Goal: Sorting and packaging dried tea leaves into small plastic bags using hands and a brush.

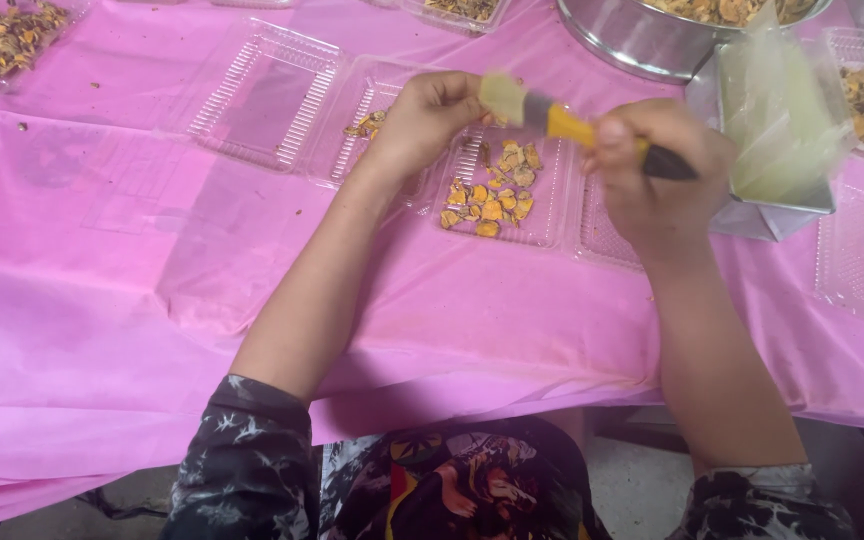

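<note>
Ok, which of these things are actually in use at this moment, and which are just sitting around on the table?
In use:
- brush, held by the right hand
- left hand, fingers closed beside the bristles
- clear tray with yellow pieces, below both hands

Lying about:
- empty clear tray
- metal bowl
- filled tray at far left
- pink table cover

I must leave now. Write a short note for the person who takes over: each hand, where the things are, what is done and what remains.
Right hand: grips a brush by its dark handle, bristles pointing left.
Left hand: closed at the bristle tip, fingers pinching there.
Below the hands: clear tray on the pink cloth, partly filled with yellow-orange pieces.
Done: some pieces lie in this tray.
Left: empty tray at left is unfilled; metal bowl holds more.
</note>
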